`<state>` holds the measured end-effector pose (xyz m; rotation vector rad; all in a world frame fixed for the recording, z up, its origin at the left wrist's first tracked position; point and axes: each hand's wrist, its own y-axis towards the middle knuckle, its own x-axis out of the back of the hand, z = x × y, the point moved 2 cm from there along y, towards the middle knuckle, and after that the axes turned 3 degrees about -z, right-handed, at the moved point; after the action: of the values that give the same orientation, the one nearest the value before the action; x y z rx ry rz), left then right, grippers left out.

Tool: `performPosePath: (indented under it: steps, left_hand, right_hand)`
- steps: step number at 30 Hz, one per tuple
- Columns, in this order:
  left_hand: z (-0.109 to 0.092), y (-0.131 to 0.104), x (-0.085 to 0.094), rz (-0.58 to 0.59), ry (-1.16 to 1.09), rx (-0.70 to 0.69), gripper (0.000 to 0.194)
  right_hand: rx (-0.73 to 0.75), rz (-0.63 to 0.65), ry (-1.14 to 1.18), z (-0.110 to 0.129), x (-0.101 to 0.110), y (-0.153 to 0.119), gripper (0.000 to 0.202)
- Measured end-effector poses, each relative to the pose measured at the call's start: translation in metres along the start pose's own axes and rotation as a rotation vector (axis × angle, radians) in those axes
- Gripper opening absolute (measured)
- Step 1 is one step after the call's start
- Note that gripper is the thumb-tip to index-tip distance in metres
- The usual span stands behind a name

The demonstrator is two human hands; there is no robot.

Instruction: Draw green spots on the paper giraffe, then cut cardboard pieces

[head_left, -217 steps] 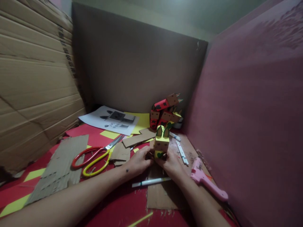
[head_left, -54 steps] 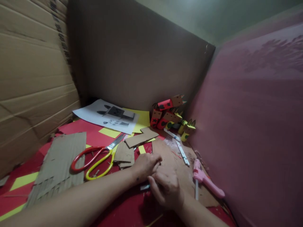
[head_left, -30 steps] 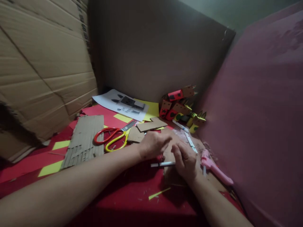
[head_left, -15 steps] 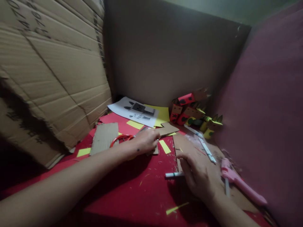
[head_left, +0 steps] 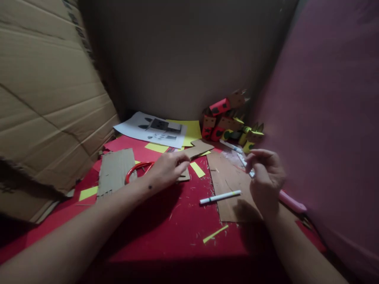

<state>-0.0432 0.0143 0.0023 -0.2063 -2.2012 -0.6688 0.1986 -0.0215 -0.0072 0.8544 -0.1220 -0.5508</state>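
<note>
On the red tabletop (head_left: 166, 225): two bare hands, well apart, paper and cardboard scraps around.
Left hand (head_left: 169, 169): over the scissors (head_left: 139, 164); fingers bent, thumb close, narrow gap. Can't tell if anything is held.
Scissors: part of a rounded, shiny red handle loop shows beside the wrist, overlapping the grey-brown corrugated cardboard (head_left: 115, 167); much of the rest hidden by the hand.
Right hand (head_left: 268, 177): at right side of the flat brown cardboard sheet (head_left: 231, 181); fingers curled toward thumb, narrow. Can't tell if holding.
Marker (head_left: 220, 197): slim, white, green ring, yellowish mark near right end; lies slantwise across the sheet's left edge, between hands.
Glue gun (head_left: 293, 201): pink, mostly hidden behind right hand.
Red figures (head_left: 219, 106): piled at back, brown block heads, dark shapes on bodies.
Yellow figure (head_left: 251, 144): beside the pile, pointed ears, green spot.
Printed sheet (head_left: 133, 125): back left, overlapping yellow paper (head_left: 193, 132).
</note>
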Motion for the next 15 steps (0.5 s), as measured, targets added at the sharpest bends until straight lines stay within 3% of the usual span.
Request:
performPosePath:
  steps: [3, 5, 8, 10, 11, 15]
  left_hand:
    - [-0.028, -0.017, -0.021, 0.211, -0.019, -0.117, 0.019]
    - [-0.042, -0.028, -0.039, 0.355, 0.135, -0.173, 0.023]
    - [-0.046, -0.036, -0.060, 0.459, 0.358, -0.139, 0.019]
    - [-0.046, -0.030, -0.064, 0.449, 0.411, -0.162, 0.020]
    - [-0.045, -0.024, -0.063, 0.429, 0.440, -0.185, 0.020]
    - [-0.046, 0.029, -0.056, 0.296, 0.571, -0.313, 0.022]
  right_hand:
    - [0.021, -0.019, 0.001, 0.012, 0.005, 0.000, 0.019]
    - [0.123, 0.080, -0.092, 0.023, 0.009, -0.005, 0.020]
    - [0.514, 0.481, -0.229, 0.042, 0.009, -0.023, 0.026]
    - [0.760, 0.625, -0.217, 0.051, 0.007, -0.039, 0.025]
    - [0.828, 0.626, -0.187, 0.053, 0.007, -0.046, 0.023]
    - [0.947, 0.690, -0.114, 0.047, -0.004, -0.070, 0.025]
